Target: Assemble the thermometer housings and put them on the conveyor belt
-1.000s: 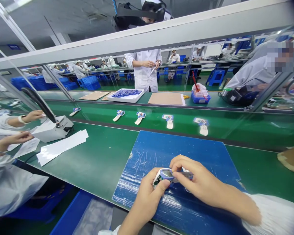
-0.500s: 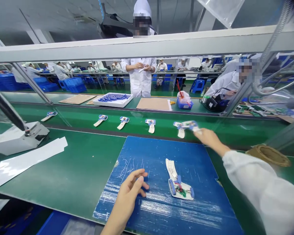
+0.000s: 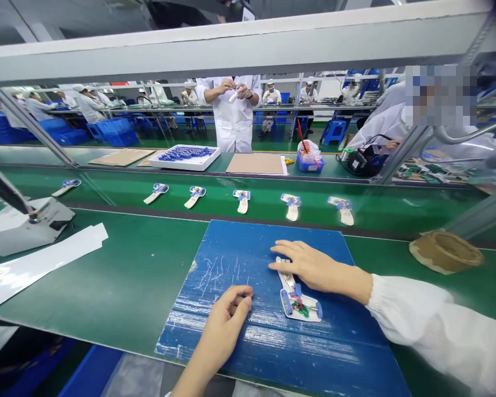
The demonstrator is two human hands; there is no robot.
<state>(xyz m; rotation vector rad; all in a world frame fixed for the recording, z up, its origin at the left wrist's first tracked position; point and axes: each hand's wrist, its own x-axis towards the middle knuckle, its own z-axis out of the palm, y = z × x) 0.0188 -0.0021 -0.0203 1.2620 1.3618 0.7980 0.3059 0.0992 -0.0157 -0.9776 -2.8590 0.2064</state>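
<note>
A white gun-shaped housing half lies open side up on a blue board, with red and green wires, a small circuit board and blue parts inside. My right hand is over its handle end, fingers spread and partly covering the handle; whether they touch it I cannot tell. To the left of the housing my left hand hovers low over the board, fingers loosely bent and apart from the thumb, with nothing in them. On the green belt beyond, another housing half lies nearest to my right side.
Several similar housing halves lie along the belt. A roll of brown tape stands to the right, white strips and a lamp base to the left. Across the belt are a white tray of blue parts and a co-worker.
My right hand has let go of a housing half on the belt and come back to the one on the board. My left hand has hardly moved. The view has tilted slightly down.
</note>
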